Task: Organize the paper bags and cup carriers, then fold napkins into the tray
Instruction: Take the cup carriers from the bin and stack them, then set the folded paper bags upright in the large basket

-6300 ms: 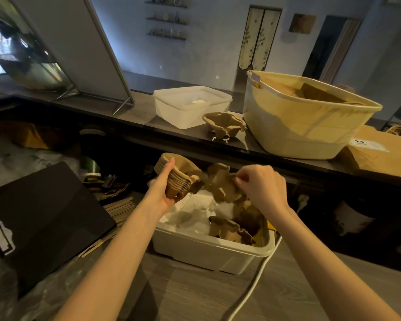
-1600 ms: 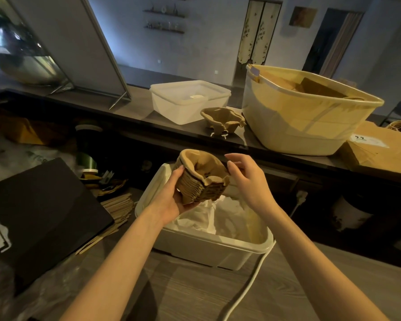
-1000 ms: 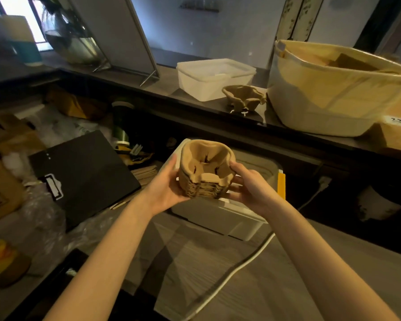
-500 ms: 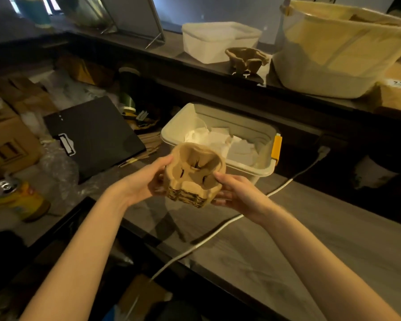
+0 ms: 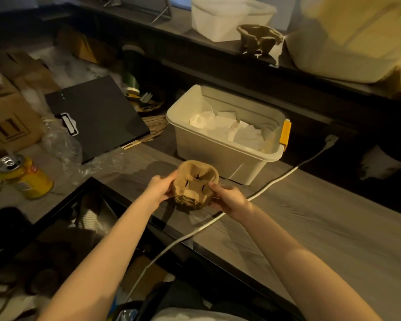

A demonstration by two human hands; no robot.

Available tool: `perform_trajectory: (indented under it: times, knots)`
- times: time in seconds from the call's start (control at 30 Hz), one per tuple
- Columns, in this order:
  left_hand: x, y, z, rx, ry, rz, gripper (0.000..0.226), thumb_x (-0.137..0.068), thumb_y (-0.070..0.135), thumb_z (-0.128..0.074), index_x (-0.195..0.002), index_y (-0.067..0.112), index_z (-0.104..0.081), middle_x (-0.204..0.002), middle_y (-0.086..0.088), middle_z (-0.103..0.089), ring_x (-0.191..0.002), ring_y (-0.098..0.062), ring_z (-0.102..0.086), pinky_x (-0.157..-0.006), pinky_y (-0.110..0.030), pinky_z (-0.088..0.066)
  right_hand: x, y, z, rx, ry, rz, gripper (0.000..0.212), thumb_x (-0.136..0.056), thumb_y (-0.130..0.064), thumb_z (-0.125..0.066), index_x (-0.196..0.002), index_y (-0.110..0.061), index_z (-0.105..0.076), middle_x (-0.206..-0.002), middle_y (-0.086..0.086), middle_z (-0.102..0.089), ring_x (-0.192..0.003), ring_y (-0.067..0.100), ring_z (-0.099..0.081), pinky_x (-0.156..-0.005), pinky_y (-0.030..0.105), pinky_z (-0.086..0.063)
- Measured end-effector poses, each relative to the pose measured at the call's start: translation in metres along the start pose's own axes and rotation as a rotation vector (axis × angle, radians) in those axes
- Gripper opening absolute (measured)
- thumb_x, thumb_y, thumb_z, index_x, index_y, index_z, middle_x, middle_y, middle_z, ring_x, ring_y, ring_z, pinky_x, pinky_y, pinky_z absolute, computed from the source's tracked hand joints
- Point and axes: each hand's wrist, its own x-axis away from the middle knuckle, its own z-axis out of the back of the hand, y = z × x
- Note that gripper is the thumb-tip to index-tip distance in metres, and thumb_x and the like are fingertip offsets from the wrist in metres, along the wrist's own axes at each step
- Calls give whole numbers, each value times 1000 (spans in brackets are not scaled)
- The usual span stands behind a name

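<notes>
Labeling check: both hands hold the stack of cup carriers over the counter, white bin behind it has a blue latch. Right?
Not quite. The head view shows the latch is yellow. Otherwise correct: left hand and right hand hold the stack of cup carriers over the counter, with the white bin behind.

I see the nested stack of brown pulp cup carriers point(image 5: 196, 185) held open side up just above the tabletop's near edge. White napkins point(image 5: 227, 129) lie crumpled in the beige tray point(image 5: 218, 154) farther back. One lone cup carrier point(image 5: 257, 39) sits on the shelf's front edge.
</notes>
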Motion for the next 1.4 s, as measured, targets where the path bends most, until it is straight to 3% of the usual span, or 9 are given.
perform_trajectory:
  times: [0.17,0.27,0.43,0.53,0.67,0.83,1.07,1.27,1.4]
  knots:
    - [-6,-3,1,-46,13,-12,67,-84,41,-63,-134,1,-40,-123,-19,-58,-109,-28,-58,-89,-38,-50,-9,0,0,90,23,2,34,-92,-25,-58,-112,4,-59,-102,13,-65,-88,21,-62,-75,28,-51]
    - [-2,6,3,-376,94,-93,63,-85,44,-62,-134,8,-44,-127,-14,-54,-117,-28,-51,-93,-37,-46,-1,-16,6,350,17,-17,31,-91,-35,-58,-104,-7,-60,-98,4,-58,-86,14,-54,-72,24,-46]
    - [14,55,-1,-599,184,-334,21,-86,41,-61,-94,22,-63,-94,0,-65,-93,-19,-60,-79,-34,-51,43,-73,11,722,-109,75,47,-96,-41,-46,-133,-12,-49,-133,2,-49,-124,20,-46,-96,30,-43]
    - [32,91,-19,-503,25,-419,15,-91,33,-56,-93,20,-61,-83,3,-65,-73,-11,-57,-59,-23,-44,65,-110,15,801,-184,171,38,-98,-39,-41,-127,-18,-53,-120,-3,-60,-112,16,-55,-93,29,-46]
    - [43,127,-43,-482,-183,-549,16,-94,29,-51,-103,20,-62,-87,5,-64,-72,-9,-56,-62,-19,-46,62,-142,23,702,-91,353,31,-98,-33,-42,-120,-16,-57,-97,-1,-68,-86,12,-64,-75,22,-52]
    - [24,158,-73,-608,-238,-694,19,-96,29,-48,-106,16,-58,-85,9,-61,-77,-10,-57,-65,-20,-45,30,-170,35,681,40,393,28,-98,-30,-45,-115,-14,-59,-88,1,-67,-83,15,-63,-76,27,-52]
    - [-56,180,-101,-844,-306,-594,22,-91,34,-55,-108,20,-58,-102,2,-61,-97,-16,-57,-73,-25,-45,-38,-179,68,1221,365,303,41,-95,-34,-51,-132,-16,-49,-133,8,-52,-120,24,-50,-101,36,-41]
    - [-103,190,-120,-1396,-226,-508,72,-81,62,-54,-142,31,-29,-149,-9,-27,-135,-29,-26,-107,-42,-31,-79,-190,69,1457,274,0,84,-87,-48,-59,-150,-18,-12,-157,11,-12,-141,30,-24,-110,42,-26]
    - [-121,193,-117,-1501,-251,-311,91,-78,71,-49,-148,33,-7,-157,-7,-7,-143,-32,-8,-113,-44,-18,-96,-182,67,1365,244,-117,97,-83,-54,-60,-149,-8,-6,-147,12,-36,-133,29,-37,-107,38,-32]
